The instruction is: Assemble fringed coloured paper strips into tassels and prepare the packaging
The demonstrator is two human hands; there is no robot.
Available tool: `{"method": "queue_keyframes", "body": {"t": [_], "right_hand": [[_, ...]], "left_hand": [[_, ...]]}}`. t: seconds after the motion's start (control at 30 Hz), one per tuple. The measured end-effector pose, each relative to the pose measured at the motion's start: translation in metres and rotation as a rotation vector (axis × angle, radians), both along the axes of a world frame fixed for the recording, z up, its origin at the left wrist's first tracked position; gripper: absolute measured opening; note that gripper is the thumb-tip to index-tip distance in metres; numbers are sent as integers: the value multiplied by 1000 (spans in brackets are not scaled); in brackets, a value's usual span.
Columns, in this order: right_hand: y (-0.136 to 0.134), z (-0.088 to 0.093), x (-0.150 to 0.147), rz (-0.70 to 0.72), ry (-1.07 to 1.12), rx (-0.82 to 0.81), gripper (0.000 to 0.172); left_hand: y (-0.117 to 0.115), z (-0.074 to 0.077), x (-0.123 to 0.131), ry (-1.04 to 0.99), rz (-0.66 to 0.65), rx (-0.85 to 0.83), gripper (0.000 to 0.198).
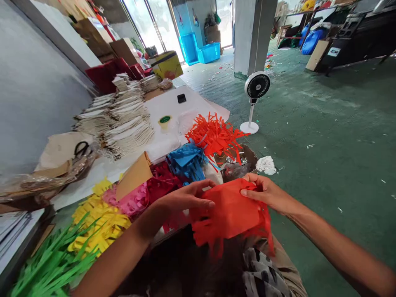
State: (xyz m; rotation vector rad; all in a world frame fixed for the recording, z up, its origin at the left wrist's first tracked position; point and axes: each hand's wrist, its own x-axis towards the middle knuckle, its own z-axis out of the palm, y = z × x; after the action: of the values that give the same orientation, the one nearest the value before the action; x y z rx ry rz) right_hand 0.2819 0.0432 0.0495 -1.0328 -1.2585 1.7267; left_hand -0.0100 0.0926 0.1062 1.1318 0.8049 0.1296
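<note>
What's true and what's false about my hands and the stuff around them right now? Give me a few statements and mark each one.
1. The left hand and the right hand both hold the red fringed paper. True.
2. The fan stands on the table. False: it stands on the green floor, beyond the table's edge.
3. Black-handled scissors lie at the left of the table. True.
4. The blue paper pile lies nearest the camera. False: the green paper strips lie nearest; the blue pile is farther off, beside the orange-red pile.
</note>
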Motion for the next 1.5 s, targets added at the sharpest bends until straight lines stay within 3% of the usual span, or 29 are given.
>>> {"method": "queue_keyframes", "body": {"t": [0.07, 0.13, 0.23, 0.3, 0.37, 0.47, 0.57, 0.63, 0.73, 0.83, 0.93, 1.1, 1.27, 1.37, 1.5], "right_hand": [[13, -8, -5, -24, -130, 80, 36], [26, -16, -11, -59, -327, 223, 27], [40, -28, -17, -89, -580, 357, 19], [44, -34, -19, -92, -635, 362, 22], [45, -38, -21, -92, -683, 371, 25], [41, -34, -20, -104, -874, 449, 32], [31, -21, -17, -180, -1130, 667, 44], [20, -15, -15, -149, -1179, 881, 56], [4, -21, -11, 108, -1076, 1078, 71], [-2, -35, -4, 214, -1023, 1067, 59], [6, -40, 5, 196, -979, 988, 41], [25, -25, 6, 172, -957, 852, 22], [31, -22, -12, 4, -1019, 694, 17], [30, -22, -21, -55, -1136, 719, 13], [32, -22, -29, -65, -1276, 751, 21]], "left_hand": [[9, -1, -17, 156, -23, 95, 61], [15, 0, -29, 351, -16, 319, 60], [8, -2, -30, 683, 202, 965, 47], [-8, -13, -16, 764, 293, 1348, 48], [-27, -32, 3, 648, 161, 1508, 65], [-50, -72, 29, 517, -80, 1454, 90], [-57, -100, 41, 553, -95, 1375, 74], [-57, -106, 42, 574, -76, 1362, 70], [-55, -99, 41, 546, -58, 1370, 66], [-56, -90, 38, 518, -7, 1388, 57], [-54, -84, 31, 493, 87, 1383, 44], [-44, -78, 17, 481, 219, 1269, 14], [-28, -73, 14, 620, 223, 1155, 14], [-20, -70, 16, 693, 156, 1115, 16], [-12, -66, 19, 792, 117, 1079, 24]]}}
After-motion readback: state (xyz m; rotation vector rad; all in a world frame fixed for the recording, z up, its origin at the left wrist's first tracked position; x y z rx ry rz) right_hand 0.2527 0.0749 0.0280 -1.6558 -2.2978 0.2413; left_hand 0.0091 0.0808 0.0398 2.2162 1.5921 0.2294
